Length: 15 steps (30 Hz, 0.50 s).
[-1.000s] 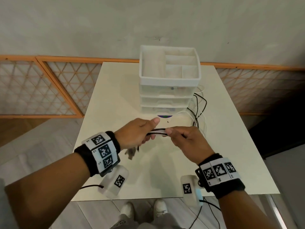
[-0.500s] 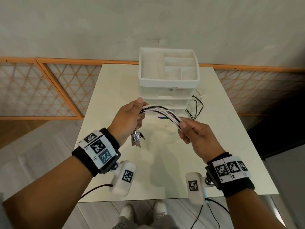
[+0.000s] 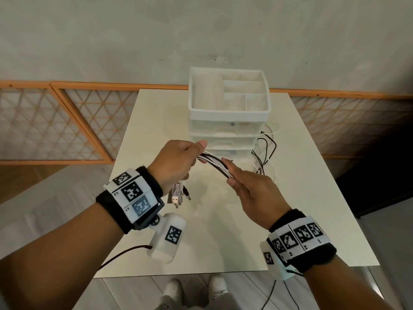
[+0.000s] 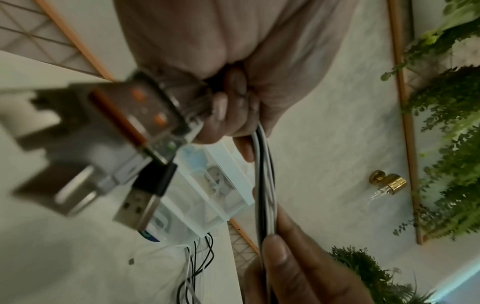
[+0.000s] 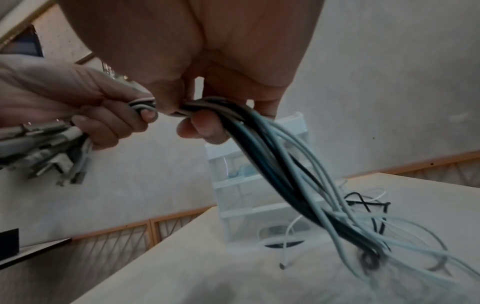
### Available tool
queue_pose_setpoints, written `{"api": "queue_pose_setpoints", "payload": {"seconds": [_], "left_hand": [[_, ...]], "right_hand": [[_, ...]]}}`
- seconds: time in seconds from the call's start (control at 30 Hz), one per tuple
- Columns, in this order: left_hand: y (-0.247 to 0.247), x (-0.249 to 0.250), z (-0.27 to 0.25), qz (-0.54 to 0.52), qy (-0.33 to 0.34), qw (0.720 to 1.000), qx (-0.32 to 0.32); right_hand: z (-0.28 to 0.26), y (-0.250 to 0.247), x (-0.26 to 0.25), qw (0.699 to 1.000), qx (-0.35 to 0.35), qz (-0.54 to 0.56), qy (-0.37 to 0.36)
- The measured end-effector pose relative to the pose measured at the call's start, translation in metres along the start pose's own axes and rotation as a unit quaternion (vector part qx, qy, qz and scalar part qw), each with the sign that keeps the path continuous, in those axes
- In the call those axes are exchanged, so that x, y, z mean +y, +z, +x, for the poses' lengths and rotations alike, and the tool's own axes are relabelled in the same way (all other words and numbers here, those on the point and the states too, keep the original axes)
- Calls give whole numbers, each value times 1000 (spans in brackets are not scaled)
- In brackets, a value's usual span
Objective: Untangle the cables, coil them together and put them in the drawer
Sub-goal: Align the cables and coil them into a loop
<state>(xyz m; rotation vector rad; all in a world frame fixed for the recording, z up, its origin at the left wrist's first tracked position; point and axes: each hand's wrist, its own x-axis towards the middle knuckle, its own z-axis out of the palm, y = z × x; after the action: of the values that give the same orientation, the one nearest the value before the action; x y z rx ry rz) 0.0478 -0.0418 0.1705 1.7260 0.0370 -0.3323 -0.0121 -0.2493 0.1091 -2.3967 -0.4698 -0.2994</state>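
Note:
A bundle of black and white cables (image 3: 214,163) runs between both hands above the white table (image 3: 156,121). My left hand (image 3: 178,162) grips the bundle near its USB plugs (image 3: 177,196), which hang below the fist (image 4: 135,205). My right hand (image 3: 243,186) pinches the same bundle (image 5: 207,107) a short way along. From it the loose cable ends (image 5: 337,216) trail down to the table beside the drawer unit (image 3: 263,153). The white plastic drawer unit (image 3: 228,113) stands at the table's far middle, with an open divided tray on top and its drawers closed.
Orange-framed lattice panels (image 3: 67,121) run along the wall behind the table. A dark cabinet (image 3: 380,175) stands to the right. My shoes (image 3: 192,291) show below the table's near edge. Camera leads (image 3: 120,256) hang from both wrists.
Both hands rose from near the table with the bundle. The right hand slid along the cables away from the left, then closed back in, and the plugs now hang below the left fist.

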Motion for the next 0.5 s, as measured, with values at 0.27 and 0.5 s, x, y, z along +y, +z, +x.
{"api": "queue_pose_setpoints", "payload": {"seconds": [0.27, 0.5], "left_hand": [[7, -8, 4, -117, -66, 989, 70], [50, -5, -13, -11, -9, 999, -29]], "right_hand": [[-1, -5, 0, 935, 30, 314, 160], [27, 10, -39, 938, 134, 284, 145]]}}
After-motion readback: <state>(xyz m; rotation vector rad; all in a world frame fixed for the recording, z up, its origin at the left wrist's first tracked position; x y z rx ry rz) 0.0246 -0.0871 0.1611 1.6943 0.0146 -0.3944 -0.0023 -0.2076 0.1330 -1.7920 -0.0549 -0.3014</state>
